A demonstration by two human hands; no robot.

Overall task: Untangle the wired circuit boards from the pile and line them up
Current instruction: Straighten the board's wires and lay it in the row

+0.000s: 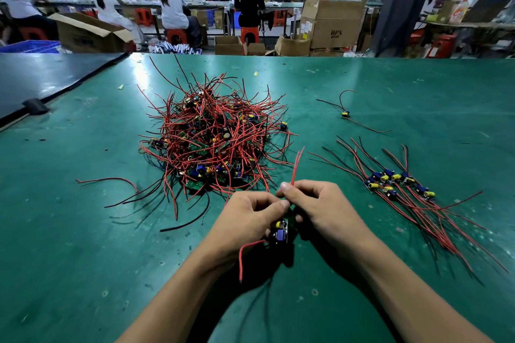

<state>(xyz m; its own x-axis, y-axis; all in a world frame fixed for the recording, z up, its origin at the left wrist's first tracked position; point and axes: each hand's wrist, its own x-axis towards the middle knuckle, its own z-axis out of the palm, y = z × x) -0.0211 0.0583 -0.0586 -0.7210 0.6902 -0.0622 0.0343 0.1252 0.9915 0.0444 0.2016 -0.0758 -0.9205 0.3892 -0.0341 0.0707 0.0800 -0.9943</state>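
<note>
A tangled pile of small circuit boards with red and black wires lies on the green table, ahead and left of my hands. My left hand grips one wired circuit board with a yellow capacitor and a blue part; a red wire hangs below it. My right hand pinches that board's red wires, which stick upward. To the right, several boards lie side by side in a row, wires trailing toward me. One single board lies apart, farther back.
A dark mat covers the table's far left corner, with a black clip at its edge. Beyond the table's far edge stand cardboard boxes, red stools and people seated at other benches.
</note>
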